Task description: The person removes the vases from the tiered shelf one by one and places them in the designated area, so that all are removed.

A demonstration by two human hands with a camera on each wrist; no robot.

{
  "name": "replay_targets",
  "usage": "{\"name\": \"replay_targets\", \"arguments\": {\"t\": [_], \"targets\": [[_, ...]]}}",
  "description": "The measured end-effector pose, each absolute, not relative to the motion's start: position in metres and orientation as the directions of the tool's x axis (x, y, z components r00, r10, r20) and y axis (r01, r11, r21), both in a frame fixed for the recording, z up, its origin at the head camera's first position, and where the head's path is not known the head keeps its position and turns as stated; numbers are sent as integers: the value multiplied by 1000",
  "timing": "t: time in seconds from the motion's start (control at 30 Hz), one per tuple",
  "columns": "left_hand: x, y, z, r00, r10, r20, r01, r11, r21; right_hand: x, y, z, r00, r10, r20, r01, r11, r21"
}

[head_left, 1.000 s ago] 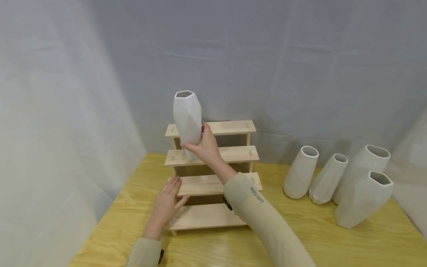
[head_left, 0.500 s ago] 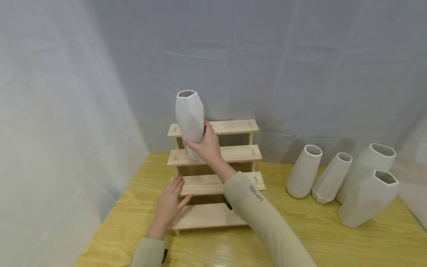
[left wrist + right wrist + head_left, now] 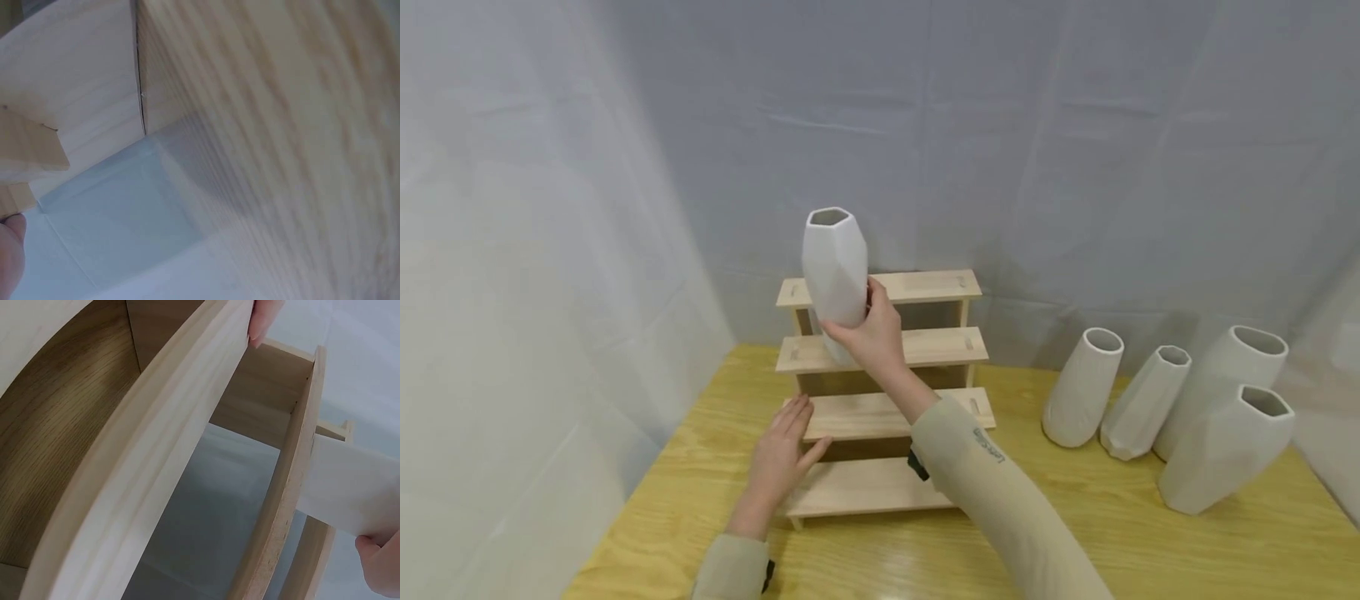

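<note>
My right hand (image 3: 874,335) grips a white faceted vase (image 3: 835,271) low on its body, thumb in front. Upright, the vase overlaps the left part of the second shelf from the top on a stepped wooden display stand (image 3: 861,417). In the right wrist view, the lower part of the vase (image 3: 353,487) meets a shelf edge, with my thumb against it. My left hand (image 3: 778,454) rests on the left end of a lower step, fingers straight and thumb spread. One fingertip (image 3: 11,250) of it shows beside the wood in the left wrist view.
Several more white vases stand on the wooden table (image 3: 1060,533) to the right: a rounded one (image 3: 1081,392), a slim ribbed one (image 3: 1144,404), a wide one (image 3: 1247,354) at the back and an angular one (image 3: 1225,454) in front. A grey curtain (image 3: 962,142) hangs close behind the stand.
The vase and my right hand have shifted slightly right along the shelf, and the vase looks more upright. My left hand stays on the same step.
</note>
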State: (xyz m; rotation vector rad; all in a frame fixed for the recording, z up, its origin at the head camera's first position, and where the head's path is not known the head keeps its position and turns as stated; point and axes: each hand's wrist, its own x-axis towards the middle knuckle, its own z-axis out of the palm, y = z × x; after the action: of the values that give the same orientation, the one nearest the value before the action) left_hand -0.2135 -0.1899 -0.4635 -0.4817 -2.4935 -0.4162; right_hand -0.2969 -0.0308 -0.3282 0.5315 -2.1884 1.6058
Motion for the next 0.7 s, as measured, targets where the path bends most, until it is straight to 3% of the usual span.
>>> {"name": "replay_targets", "arguments": {"t": [0.7], "targets": [[-220,-190,-466,-787,233,571,413,887,207,-280,26,-329,-858,42,512,-487,252,-836]]}}
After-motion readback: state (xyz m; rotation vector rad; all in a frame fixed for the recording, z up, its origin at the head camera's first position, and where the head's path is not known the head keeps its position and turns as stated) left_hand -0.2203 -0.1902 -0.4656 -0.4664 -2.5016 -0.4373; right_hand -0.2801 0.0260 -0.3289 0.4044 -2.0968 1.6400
